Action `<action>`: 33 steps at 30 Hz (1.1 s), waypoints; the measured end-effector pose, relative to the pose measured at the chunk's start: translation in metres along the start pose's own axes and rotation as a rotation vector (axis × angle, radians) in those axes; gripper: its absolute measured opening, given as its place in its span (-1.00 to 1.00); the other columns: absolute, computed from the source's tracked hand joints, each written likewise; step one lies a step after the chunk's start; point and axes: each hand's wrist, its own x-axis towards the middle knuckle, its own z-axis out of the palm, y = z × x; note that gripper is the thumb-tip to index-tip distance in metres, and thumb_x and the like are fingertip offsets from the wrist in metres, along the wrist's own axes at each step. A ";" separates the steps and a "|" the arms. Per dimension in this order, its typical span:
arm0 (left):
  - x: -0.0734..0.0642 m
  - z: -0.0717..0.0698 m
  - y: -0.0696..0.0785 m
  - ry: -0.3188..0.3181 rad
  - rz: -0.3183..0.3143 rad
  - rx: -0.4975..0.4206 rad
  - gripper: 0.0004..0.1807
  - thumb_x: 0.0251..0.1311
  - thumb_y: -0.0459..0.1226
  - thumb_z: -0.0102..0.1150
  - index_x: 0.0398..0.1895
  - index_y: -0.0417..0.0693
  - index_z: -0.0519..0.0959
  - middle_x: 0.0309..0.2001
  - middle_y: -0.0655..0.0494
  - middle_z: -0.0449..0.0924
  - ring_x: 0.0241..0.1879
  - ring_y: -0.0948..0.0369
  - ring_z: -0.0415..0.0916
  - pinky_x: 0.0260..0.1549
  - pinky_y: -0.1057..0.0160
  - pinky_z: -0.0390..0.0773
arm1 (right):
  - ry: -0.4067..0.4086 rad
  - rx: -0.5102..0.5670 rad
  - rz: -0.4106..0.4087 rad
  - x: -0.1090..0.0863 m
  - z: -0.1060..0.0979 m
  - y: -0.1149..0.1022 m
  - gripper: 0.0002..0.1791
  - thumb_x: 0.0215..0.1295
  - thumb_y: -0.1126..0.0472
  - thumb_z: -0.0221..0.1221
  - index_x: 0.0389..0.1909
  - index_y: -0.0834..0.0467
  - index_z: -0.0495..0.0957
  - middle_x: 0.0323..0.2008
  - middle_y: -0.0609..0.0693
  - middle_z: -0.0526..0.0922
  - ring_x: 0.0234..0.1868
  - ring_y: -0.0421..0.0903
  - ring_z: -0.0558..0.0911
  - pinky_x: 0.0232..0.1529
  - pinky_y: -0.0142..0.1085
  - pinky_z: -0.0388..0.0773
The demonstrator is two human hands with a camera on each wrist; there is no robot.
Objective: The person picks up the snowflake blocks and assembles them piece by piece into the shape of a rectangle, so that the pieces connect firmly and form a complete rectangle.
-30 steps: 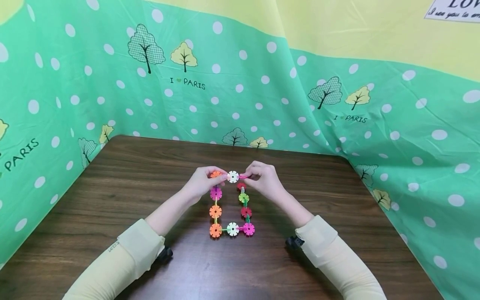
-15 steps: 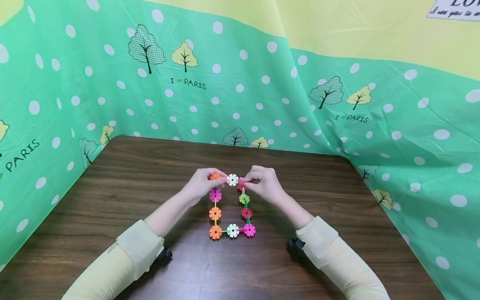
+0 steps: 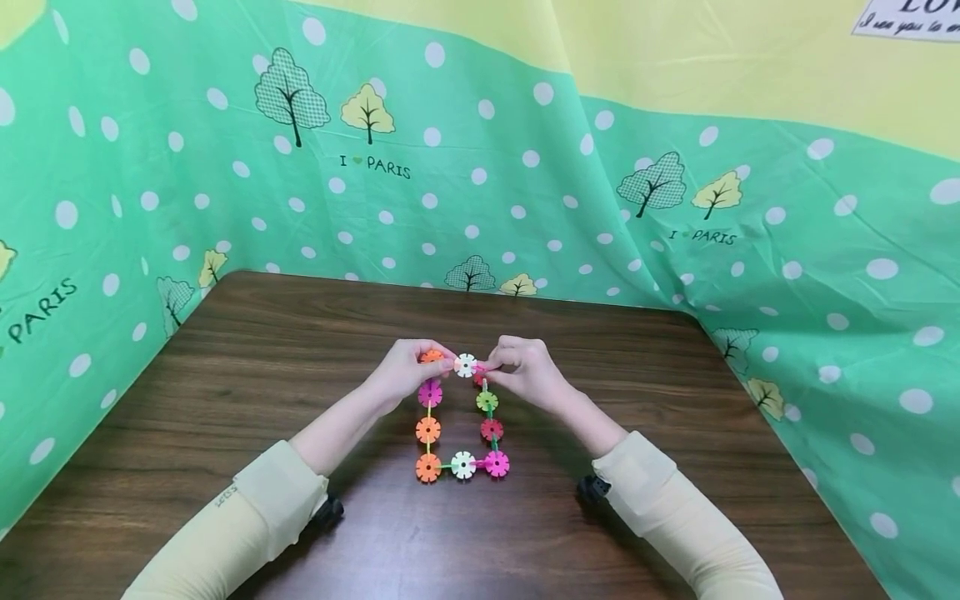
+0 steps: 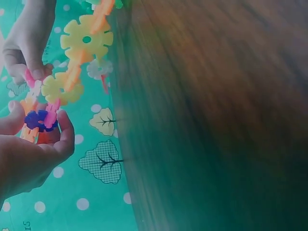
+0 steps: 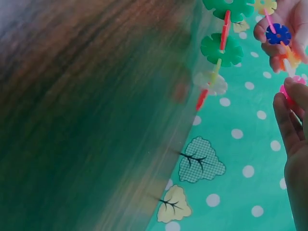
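Toothed plastic snowflake discs in many colours are slotted together into a rectangular chain. My left hand (image 3: 401,373) pinches its far-left corner at an orange snowflake disc (image 3: 431,357); a blue snowflake disc (image 4: 36,120) shows between those fingers in the left wrist view. Beside it in the far side is a white snowflake disc (image 3: 465,365). To the right of that, my right hand (image 3: 525,371) pinches a pink snowflake disc (image 3: 482,367). A red disc (image 3: 479,380) tops the right side, just under the right fingers. Whether it joins the pink one cannot be seen.
The chain's near side, with an orange disc (image 3: 428,467), a white disc (image 3: 463,465) and a magenta disc (image 3: 497,464), is towards the person on the brown wooden table (image 3: 300,350). A green dotted cloth (image 3: 480,208) hangs behind the table's far edge.
Both hands and the far side of the chain have come slightly down and nearer the person. The near side has shifted very little. Both hands keep their pinch.
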 end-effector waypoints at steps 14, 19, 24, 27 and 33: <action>0.003 -0.001 -0.004 0.033 -0.020 0.027 -0.78 0.16 -0.23 0.26 -0.18 -0.15 0.66 -0.24 -0.26 0.61 -0.36 0.04 0.51 -0.53 0.34 0.42 | -0.082 -0.091 0.222 -0.001 0.006 0.004 -0.85 0.02 0.34 0.38 -0.36 0.18 0.65 -0.36 -0.03 0.63 -0.32 -0.14 0.61 -0.25 -0.21 0.60; 0.002 -0.003 -0.002 0.033 -0.031 0.027 -0.78 0.17 -0.23 0.26 -0.17 -0.15 0.66 -0.28 -0.20 0.62 -0.21 -0.17 0.50 -0.49 0.34 0.45 | -0.245 -0.149 0.416 -0.004 0.007 0.008 -0.68 0.05 0.17 0.39 -0.15 0.16 0.62 -0.20 0.00 0.64 -0.12 -0.07 0.61 -0.07 -0.16 0.56; 0.001 -0.004 -0.001 0.033 -0.029 0.029 -0.77 0.17 -0.22 0.26 -0.16 -0.15 0.66 -0.27 -0.17 0.62 -0.17 -0.15 0.51 -0.44 0.33 0.48 | -0.433 -0.189 0.558 -0.007 0.011 0.013 -0.47 0.08 -0.02 0.35 0.02 0.19 0.56 -0.05 0.04 0.64 0.00 -0.07 0.59 0.05 -0.15 0.51; 0.001 -0.004 -0.001 0.032 -0.023 0.027 -0.77 0.17 -0.23 0.25 -0.16 -0.16 0.66 -0.31 -0.12 0.62 -0.17 -0.16 0.50 -0.45 0.33 0.47 | -0.495 -0.159 0.605 -0.008 0.014 0.015 -0.44 0.09 -0.02 0.34 0.06 0.20 0.54 -0.08 0.05 0.66 -0.07 -0.10 0.60 -0.01 -0.18 0.54; 0.002 -0.006 -0.001 0.039 -0.030 0.036 -0.77 0.17 -0.20 0.26 -0.16 -0.12 0.66 -0.24 -0.22 0.61 -0.15 -0.16 0.51 -0.42 0.31 0.47 | -0.461 -0.056 0.659 -0.011 0.015 0.020 -0.53 0.08 0.06 0.36 0.01 0.16 0.56 -0.15 0.00 0.67 -0.13 -0.11 0.62 -0.06 -0.20 0.56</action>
